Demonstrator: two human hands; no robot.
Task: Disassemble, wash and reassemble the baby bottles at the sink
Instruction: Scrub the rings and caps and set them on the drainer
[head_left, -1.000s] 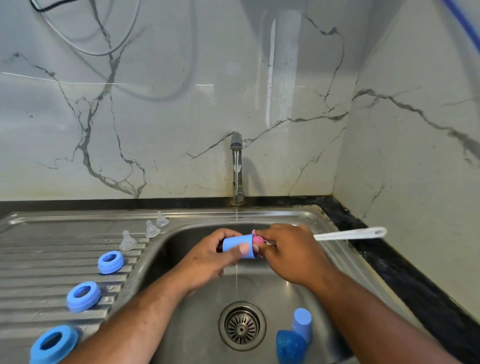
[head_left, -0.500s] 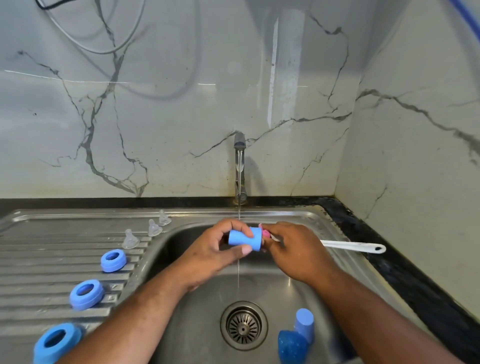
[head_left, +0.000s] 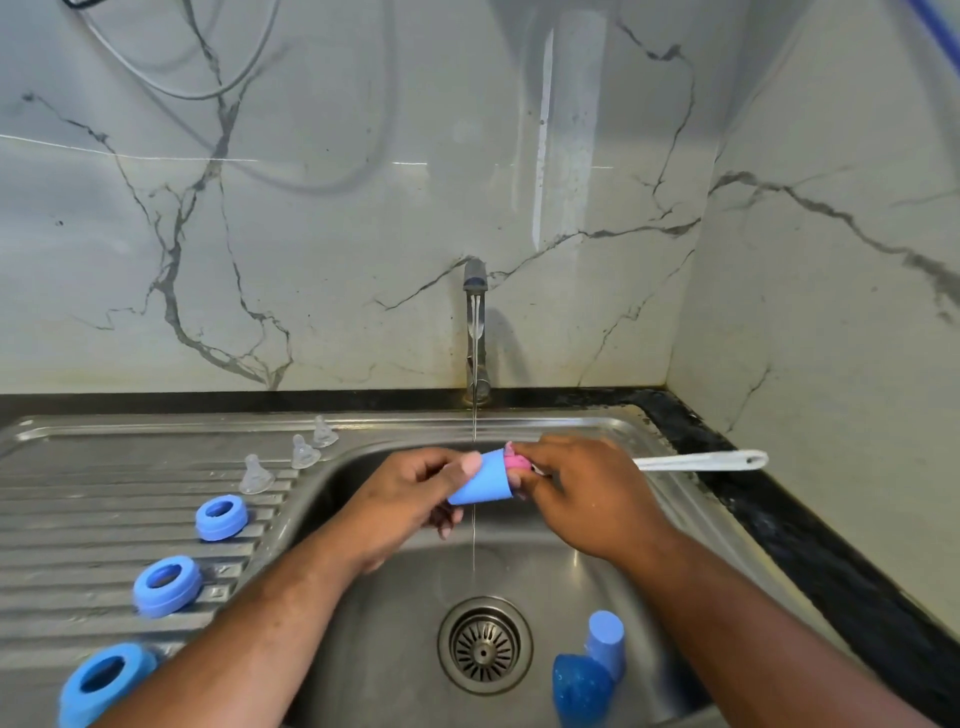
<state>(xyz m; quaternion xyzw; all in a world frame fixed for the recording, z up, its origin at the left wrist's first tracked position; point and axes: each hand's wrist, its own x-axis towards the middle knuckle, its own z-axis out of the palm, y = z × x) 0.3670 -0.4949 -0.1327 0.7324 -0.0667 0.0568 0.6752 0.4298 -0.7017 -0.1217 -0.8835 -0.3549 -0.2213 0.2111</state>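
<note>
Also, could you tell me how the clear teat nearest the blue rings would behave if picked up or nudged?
The clear teat looks like translucent silicone, so it probably flexes when pinched and feels light. Its wide base sits on the ribbed drainboard, so a nudge likely slides rather than tips it.

Glossy white marble walls, veined in grey, meet in a corner on the right. A grey cable loops across the back wall. A black countertop runs along its foot.
</note>
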